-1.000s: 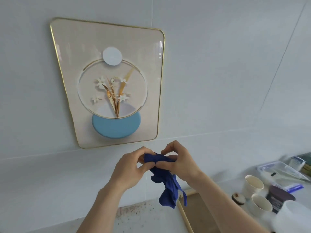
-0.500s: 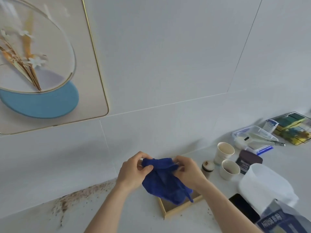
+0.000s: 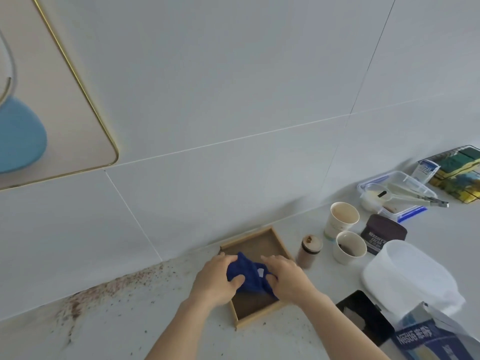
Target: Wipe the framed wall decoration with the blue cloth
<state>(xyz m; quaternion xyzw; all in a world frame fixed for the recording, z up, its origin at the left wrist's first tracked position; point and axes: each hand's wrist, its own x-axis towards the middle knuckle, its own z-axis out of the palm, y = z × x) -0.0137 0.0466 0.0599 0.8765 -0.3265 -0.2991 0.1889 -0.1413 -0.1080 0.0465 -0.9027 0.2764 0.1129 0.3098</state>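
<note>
The blue cloth (image 3: pixel 248 275) is bunched between both hands, low over a shallow wooden tray (image 3: pixel 255 240) on the counter. My left hand (image 3: pixel 214 280) pinches its left side with thumb and fingers. My right hand (image 3: pixel 287 278) grips its right side. The framed wall decoration (image 3: pixel 59 107), beige with a gold rim and a light-blue shape, hangs on the wall at the upper left, partly cut off by the frame edge and well above my hands.
Brown crumbs (image 3: pixel 109 292) are scattered on the counter left of the tray. To the right stand a small jar (image 3: pixel 309 252), two paper cups (image 3: pixel 340 220), a cocoa tin (image 3: pixel 383 233), a white tub (image 3: pixel 407 276), a plastic box with tongs (image 3: pixel 397 196) and sponges (image 3: pixel 459 172).
The view has swung down and right, so the decoration slid to the upper left. Both hands lowered the cloth from in front of the wall down to the wooden tray.
</note>
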